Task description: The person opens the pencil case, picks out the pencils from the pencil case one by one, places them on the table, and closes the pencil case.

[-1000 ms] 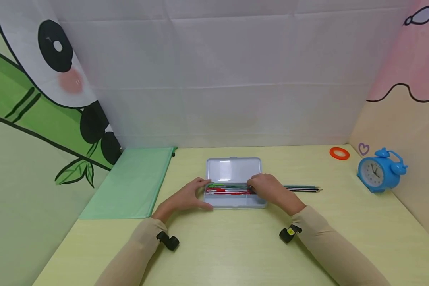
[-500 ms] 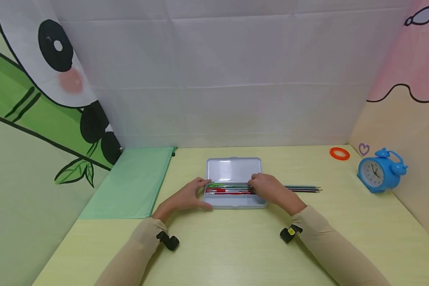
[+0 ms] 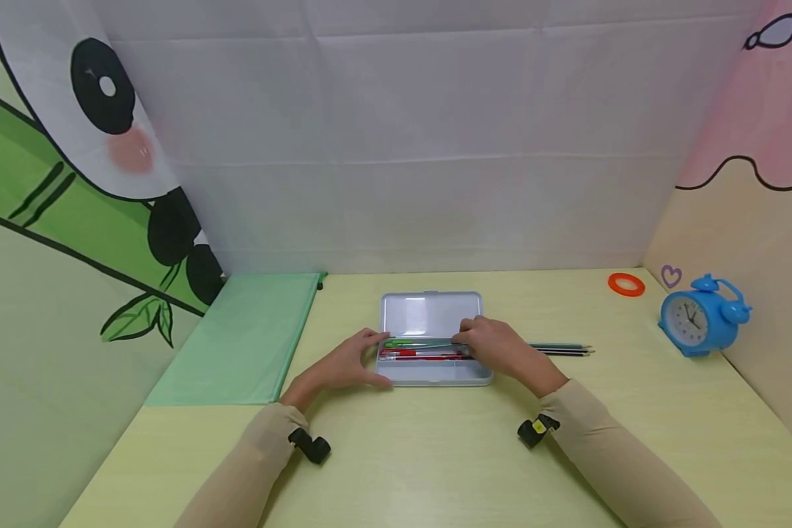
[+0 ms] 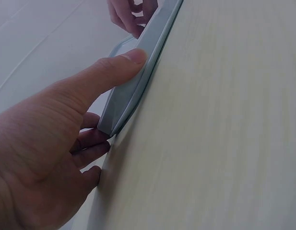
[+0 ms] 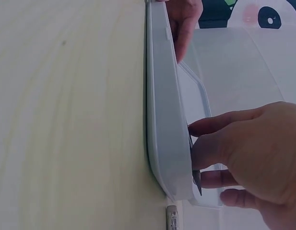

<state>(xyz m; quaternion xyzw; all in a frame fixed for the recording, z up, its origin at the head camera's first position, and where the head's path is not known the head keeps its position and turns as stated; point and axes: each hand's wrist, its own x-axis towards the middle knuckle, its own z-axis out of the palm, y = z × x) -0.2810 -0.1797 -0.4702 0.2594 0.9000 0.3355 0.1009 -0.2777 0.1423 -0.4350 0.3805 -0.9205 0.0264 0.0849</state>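
An open pencil case [image 3: 435, 375] lies on the table with its lid tipped back. Several pencils and pens, among them a red pen [image 3: 402, 353] and a green one [image 3: 402, 342], lie lengthwise inside. My left hand [image 3: 346, 363] holds the case's left end; its thumb [image 4: 131, 60] presses on the front wall and its fingers curl behind the end. Over the case's right part, my right hand [image 3: 495, 345] pinches a thin dark pencil [image 5: 197, 182], whose pointed end sticks out below the fingers in the right wrist view. The hand hides the rest of it.
Dark pencils [image 3: 561, 349] lie on the table right of the case. A green cloth [image 3: 237, 337] covers the left side. Toward the back right are an orange ring [image 3: 627, 284] and a blue alarm clock [image 3: 706, 315]. A white sheet [image 3: 429, 147] hangs behind the table.
My right hand has shifted slightly left and up over the case. The left hand and the case have stayed in place.
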